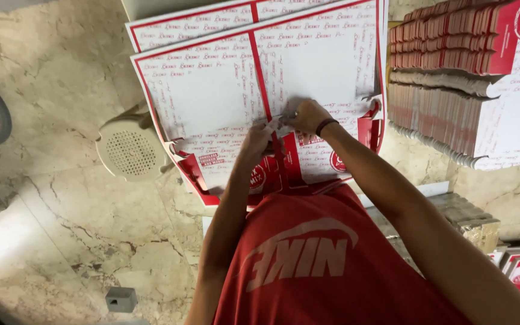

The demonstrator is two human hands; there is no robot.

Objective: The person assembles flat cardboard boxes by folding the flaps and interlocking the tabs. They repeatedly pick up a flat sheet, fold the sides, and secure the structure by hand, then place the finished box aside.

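Nearest, a red shirt (326,265) hides the cardboard's lower edge. Left hand (257,141) and right hand (308,115) pinch closed on the flat white-and-red printed cardboard box blank (212,90); fingertips blur together. Beyond right, stacked folded blanks (452,78) run off-frame.

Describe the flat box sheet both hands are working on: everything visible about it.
The flat box sheet is white cardboard with red borders, a red centre crease and rows of small red print. It lies unfolded on top of a similar sheet, with red die-cut flaps along its near edge. The left hand and right hand pinch it at the centre crease near that edge.
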